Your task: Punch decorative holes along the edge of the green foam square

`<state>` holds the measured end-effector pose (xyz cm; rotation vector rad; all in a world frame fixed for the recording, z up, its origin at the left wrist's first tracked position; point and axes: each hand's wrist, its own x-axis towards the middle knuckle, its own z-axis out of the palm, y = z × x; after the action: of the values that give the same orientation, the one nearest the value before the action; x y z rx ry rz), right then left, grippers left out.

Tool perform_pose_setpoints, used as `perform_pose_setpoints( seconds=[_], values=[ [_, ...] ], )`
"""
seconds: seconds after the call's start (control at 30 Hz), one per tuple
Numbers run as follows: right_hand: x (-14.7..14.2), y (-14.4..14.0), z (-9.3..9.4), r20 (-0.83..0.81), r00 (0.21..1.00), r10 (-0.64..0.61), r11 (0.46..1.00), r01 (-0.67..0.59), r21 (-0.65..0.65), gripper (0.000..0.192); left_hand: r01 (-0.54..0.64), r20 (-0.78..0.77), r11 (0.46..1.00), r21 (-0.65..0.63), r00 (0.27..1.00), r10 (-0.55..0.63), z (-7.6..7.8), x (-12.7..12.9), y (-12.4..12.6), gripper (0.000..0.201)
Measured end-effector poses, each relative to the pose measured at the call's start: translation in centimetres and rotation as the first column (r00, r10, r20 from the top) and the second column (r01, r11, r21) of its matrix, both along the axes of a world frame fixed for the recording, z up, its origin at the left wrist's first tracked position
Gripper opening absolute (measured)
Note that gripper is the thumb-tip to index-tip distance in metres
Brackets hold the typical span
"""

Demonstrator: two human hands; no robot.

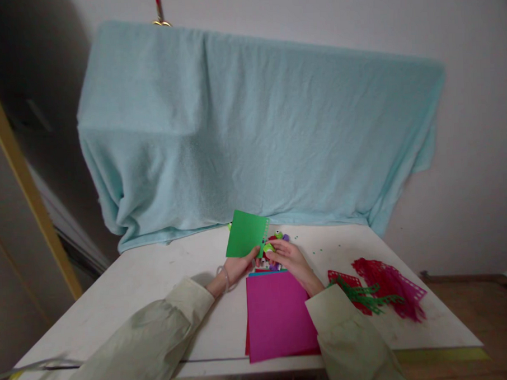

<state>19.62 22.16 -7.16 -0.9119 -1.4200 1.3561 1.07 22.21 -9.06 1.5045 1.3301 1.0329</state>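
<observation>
My left hand [239, 265] holds a green paper square [246, 234] upright by its lower edge, above the white table [157, 284]. The square's right edge shows a punched row of small holes. My right hand [290, 256] grips a small light-green punch [268, 247] clamped on that right edge. Just behind my right hand lie a few more small punches [281, 236] in red, green and purple. A stack of magenta paper sheets [278, 315] lies flat on the table below both hands, between my sleeves.
A heap of punched red, pink and green paper strips [378, 294] lies on the table to the right. A light-blue cloth [255, 128] drapes over something tall behind the table. Small paper dots [319, 249] are scattered near the punches.
</observation>
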Motion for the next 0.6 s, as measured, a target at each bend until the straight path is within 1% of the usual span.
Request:
perform_pose_setpoints(
  seconds=[0.17,0.3,0.47,0.6],
  values=[
    [0.09,0.02,-0.05,0.013,0.999,0.034,0.999,-0.034,-0.004,0.038,0.008,-0.058,0.999,-0.032,0.998,-0.010,0.58,-0.10,-0.19,0.057],
    [0.10,0.08,-0.09,0.011,0.999,0.041,0.999,-0.041,0.001,0.037,0.016,-0.042,1.000,0.008,0.999,-0.016,0.90,-0.14,-0.17,0.053],
    [0.09,0.11,-0.14,0.009,0.999,0.048,0.999,-0.048,-0.007,0.037,0.010,-0.054,0.999,0.045,0.999,-0.008,0.45,-0.14,0.06,0.055],
    [0.08,0.14,-0.14,0.000,0.999,0.041,0.999,-0.041,-0.011,0.036,0.027,-0.060,1.000,0.002,0.998,-0.027,0.12,-0.14,0.04,0.055]
  ],
)
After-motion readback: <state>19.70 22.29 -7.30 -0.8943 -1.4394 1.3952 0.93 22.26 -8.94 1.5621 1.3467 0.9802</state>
